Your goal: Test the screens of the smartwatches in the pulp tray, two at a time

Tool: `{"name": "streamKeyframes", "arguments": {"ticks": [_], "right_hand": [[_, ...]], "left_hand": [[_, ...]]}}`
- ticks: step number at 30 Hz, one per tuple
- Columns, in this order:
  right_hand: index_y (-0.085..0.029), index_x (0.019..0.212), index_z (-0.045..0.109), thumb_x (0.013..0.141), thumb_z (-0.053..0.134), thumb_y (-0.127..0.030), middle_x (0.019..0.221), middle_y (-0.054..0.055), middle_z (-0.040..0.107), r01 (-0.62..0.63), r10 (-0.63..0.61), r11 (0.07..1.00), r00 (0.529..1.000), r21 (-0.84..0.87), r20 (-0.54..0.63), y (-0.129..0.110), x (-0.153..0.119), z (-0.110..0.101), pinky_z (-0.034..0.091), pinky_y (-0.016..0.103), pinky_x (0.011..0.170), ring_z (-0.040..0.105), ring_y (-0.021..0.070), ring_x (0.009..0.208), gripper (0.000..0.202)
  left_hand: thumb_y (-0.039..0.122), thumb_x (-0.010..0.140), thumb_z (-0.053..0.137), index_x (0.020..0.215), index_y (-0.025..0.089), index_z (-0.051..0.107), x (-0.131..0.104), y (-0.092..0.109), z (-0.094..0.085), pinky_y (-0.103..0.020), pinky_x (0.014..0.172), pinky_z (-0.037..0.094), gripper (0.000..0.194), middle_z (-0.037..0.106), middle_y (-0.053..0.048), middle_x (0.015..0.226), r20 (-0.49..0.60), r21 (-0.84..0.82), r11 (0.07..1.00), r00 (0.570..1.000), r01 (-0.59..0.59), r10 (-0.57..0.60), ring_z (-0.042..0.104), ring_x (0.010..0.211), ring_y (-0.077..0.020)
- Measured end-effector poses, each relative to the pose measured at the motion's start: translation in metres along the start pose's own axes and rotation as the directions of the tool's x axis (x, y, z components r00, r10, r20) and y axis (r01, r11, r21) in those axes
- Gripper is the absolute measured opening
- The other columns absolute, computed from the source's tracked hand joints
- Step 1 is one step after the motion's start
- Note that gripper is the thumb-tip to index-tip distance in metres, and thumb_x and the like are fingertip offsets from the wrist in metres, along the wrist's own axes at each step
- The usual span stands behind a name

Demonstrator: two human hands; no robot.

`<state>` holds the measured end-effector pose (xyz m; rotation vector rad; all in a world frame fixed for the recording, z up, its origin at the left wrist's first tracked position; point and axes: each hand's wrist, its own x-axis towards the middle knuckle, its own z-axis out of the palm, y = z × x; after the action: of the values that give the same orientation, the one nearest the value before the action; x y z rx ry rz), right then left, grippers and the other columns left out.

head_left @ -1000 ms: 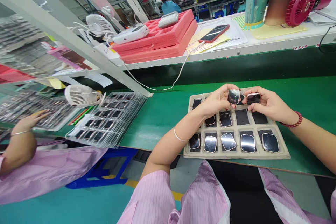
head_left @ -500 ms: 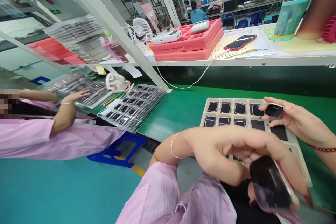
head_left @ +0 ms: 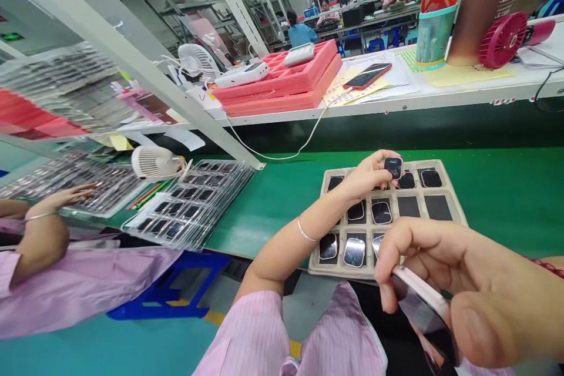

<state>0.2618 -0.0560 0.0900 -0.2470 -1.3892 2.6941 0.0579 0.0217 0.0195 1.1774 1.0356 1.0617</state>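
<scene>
My left hand (head_left: 366,177) is over the back row of a beige compartment tray (head_left: 450,179). Its fingers pinch a small strapless smartwatch (head_left: 393,168) with a dark, rounded-square screen. Close to the camera, my right hand (head_left: 480,282) grips another strapless smartwatch (head_left: 425,320) by its edges, tilted so its pale side faces up. More watches lie face up in the tray, among them a watch in the front row (head_left: 354,252) and a watch in the middle row (head_left: 381,211). Two middle-row compartments at the right hold only dark pads. My right hand hides the tray's front right corner.
Stacked clear trays of watches (head_left: 194,205) lie on the green table to the left, near a white fan (head_left: 154,163). A co-worker's hand (head_left: 61,197) rests over further trays. Above runs a shelf with a pink foam tray (head_left: 282,85), a phone (head_left: 368,76) and a cup (head_left: 434,38).
My left hand has moved its watch away from the camera to above the tray. My right hand has come from the tray toward the camera with its watch. The view has turned right.
</scene>
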Motion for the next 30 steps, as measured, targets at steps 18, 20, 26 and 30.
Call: {"name": "streamKeyframes", "arguments": {"ticks": [18,20,26,30], "right_hand": [[-0.024,0.127,0.062,0.078,0.076,-0.025,0.125,0.009,0.070,0.168,-0.497,0.803,0.720,-0.572,-0.485,-0.016,0.020,-0.147,0.063,0.032,0.075,0.073,0.0212,0.095,0.050],[-0.024,0.125,0.064,0.082,0.074,-0.029,0.123,0.009,0.071,0.159,-0.499,0.791,0.726,-0.591,-0.474,-0.014,0.020,-0.150,0.063,0.032,0.073,0.073,0.0210,0.094,0.045],[-0.022,0.120,0.065,0.083,0.074,-0.038,0.108,0.008,0.073,0.091,-0.494,0.752,0.733,-0.652,-0.468,-0.013,0.022,-0.145,0.059,0.027,0.063,0.069,0.0156,0.074,0.041],[-0.031,0.131,0.058,0.072,0.082,-0.044,0.113,0.009,0.070,0.142,-0.446,0.807,0.784,-0.573,-0.433,-0.017,-0.002,-0.116,0.057,0.030,0.052,0.064,0.0153,0.062,0.066]], "left_hand": [[0.011,0.067,0.059,0.111,0.017,0.057,-0.004,0.001,-0.004,-0.020,0.055,0.043,0.045,0.065,-0.004,0.096,-0.079,0.126,0.980,0.983,-0.152,0.163,0.067,0.076,-0.0138],[0.017,0.073,0.061,0.110,0.016,0.059,-0.005,0.000,-0.004,-0.020,0.055,0.044,0.038,0.066,-0.004,0.095,-0.072,0.136,0.976,0.981,-0.170,0.181,0.068,0.075,-0.0142],[0.032,0.079,0.070,0.113,0.016,0.061,-0.004,0.003,-0.006,-0.020,0.052,0.041,0.037,0.066,-0.003,0.085,-0.047,0.109,0.982,0.986,-0.153,0.158,0.066,0.067,-0.0126],[0.032,0.062,0.086,0.127,0.021,0.055,-0.036,0.031,-0.009,-0.019,0.049,0.042,0.073,0.069,-0.005,0.089,0.149,-0.068,0.995,0.985,-0.078,0.088,0.067,0.066,-0.0141]]}}
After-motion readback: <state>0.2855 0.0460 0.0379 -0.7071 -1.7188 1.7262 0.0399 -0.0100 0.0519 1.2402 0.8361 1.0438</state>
